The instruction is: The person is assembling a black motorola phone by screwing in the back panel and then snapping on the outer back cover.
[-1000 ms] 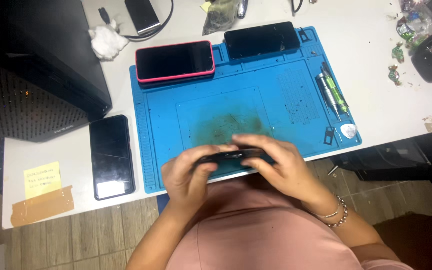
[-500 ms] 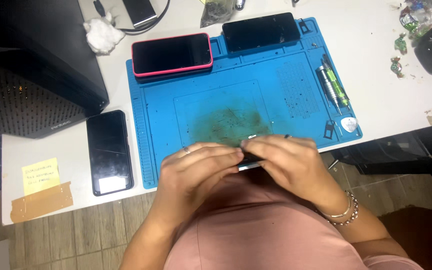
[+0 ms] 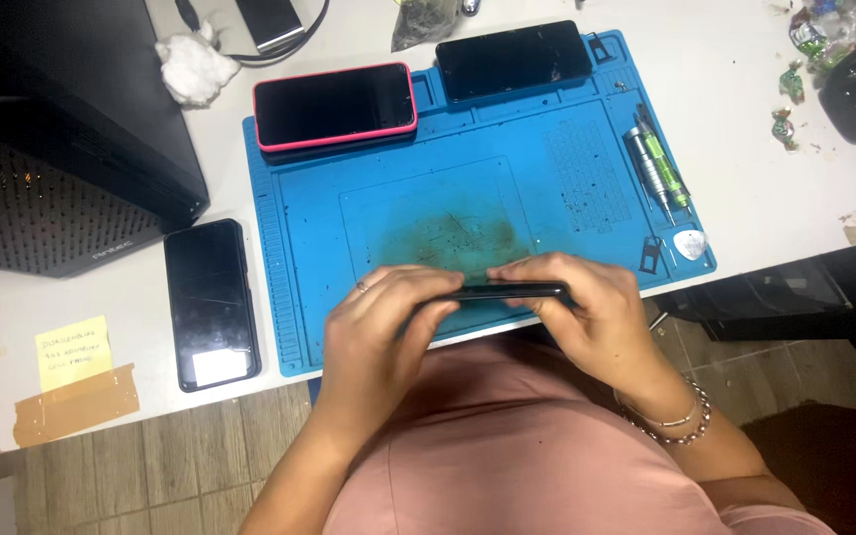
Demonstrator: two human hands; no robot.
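A dark phone (image 3: 502, 292) is held edge-on above the blue mat's (image 3: 299, 248) near edge, gripped by left hand (image 3: 383, 322) and right hand (image 3: 582, 307). No opening is visible; progress judged early.

pink-cased phone (image 3: 335, 105) and black phone (image 3: 513, 59) on blue mat (image 3: 587, 178).

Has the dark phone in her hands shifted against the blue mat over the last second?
No. The dark phone is still gripped by the left hand and right hand over the near edge of the blue mat; only its tilt changes.
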